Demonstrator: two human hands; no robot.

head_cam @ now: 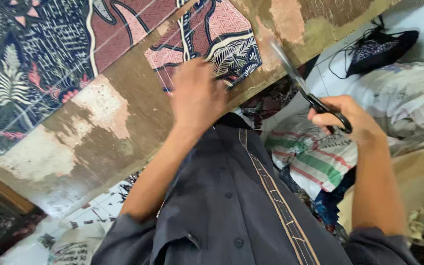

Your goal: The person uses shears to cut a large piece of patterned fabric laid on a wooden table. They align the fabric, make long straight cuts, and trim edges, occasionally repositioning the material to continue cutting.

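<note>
Nearest the camera we note a dark grey buttoned shirt (231, 206) with a tan embroidered strip running down its front. Both forearms reach away from it.

Our right hand (349, 120) is closed around the black handles of a pair of scissors (305, 91); fingers pass through the loops. The blades look closed or nearly so, though blur keeps us from being certain. They point up and to the left, the tip over the edge of the table, short of the cloth and not touching it.

Our left hand (197, 93) rests palm down on a small cut piece of patterned cloth (217, 41), pink, dark blue and cream, with leaf shapes. The fingers are blurred; the hand appears to press flat on the cloth's lower edge rather than pinch it, and we cannot tell more.

The piece lies on a worn brown table (123, 118) with pale patches where the surface has peeled. A larger sheet of cloth (40, 54) in the same colours covers the table's far left part, apart from the small piece.

Below the table edge, under the right forearm, sits a striped sack (315, 159) in red, green and white. Farther off are a pale bundle (413, 93) and a dark pouch (381, 49) with cords on a light floor.
</note>
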